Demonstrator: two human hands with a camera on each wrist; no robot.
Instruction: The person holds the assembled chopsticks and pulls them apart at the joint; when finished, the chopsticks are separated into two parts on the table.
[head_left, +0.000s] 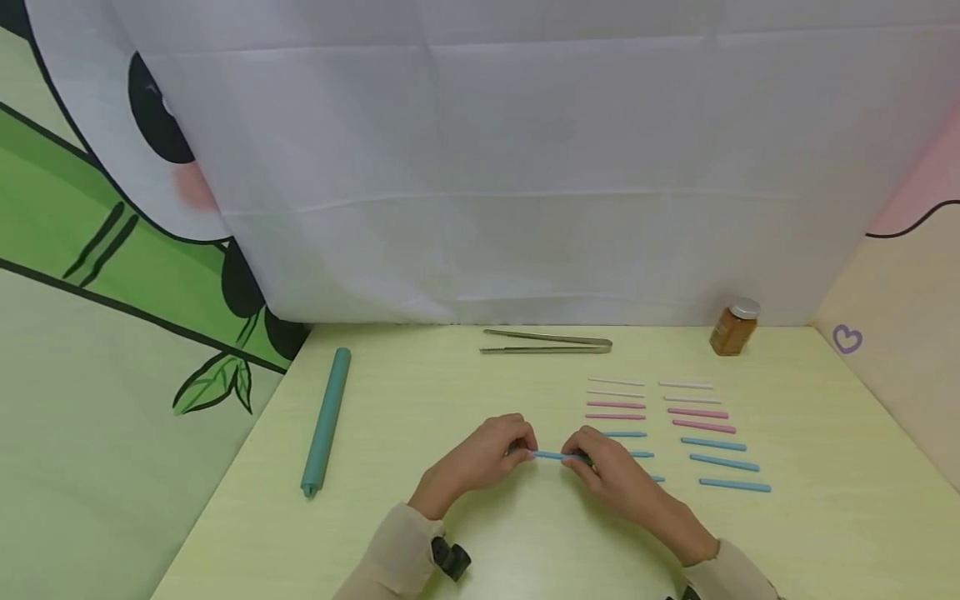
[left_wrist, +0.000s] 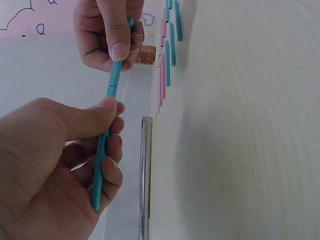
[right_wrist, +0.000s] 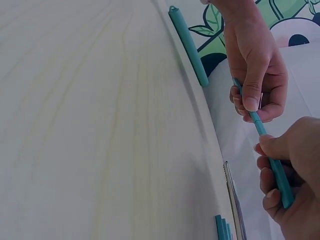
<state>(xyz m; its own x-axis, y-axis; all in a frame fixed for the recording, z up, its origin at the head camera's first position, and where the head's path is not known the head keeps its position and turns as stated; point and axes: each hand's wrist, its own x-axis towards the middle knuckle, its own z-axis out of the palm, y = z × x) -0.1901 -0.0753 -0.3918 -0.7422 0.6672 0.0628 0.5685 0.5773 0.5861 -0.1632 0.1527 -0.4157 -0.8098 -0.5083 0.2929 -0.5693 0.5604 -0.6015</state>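
Observation:
Between both hands runs a thin blue stick [head_left: 550, 455], held above the table and nearly level in the head view. My left hand [head_left: 483, 454] pinches its left part between thumb and fingers, and the tail end lies along the palm in the left wrist view. My right hand [head_left: 617, 477] grips the right part the same way, thumb on top. A narrow seam crosses the stick [left_wrist: 114, 80] between the two thumbs. Behind the right hand, a column of short sticks [head_left: 616, 417] in white, pink and blue is partly covered.
A second column of similar sticks [head_left: 705, 411] lies farther right. Metal tweezers [head_left: 547, 349] rest at the table's back edge, left of a small brown jar [head_left: 733, 327] with a silver lid. A teal roll [head_left: 326, 421] lies on the left. White cloth [head_left: 480, 167] hangs behind.

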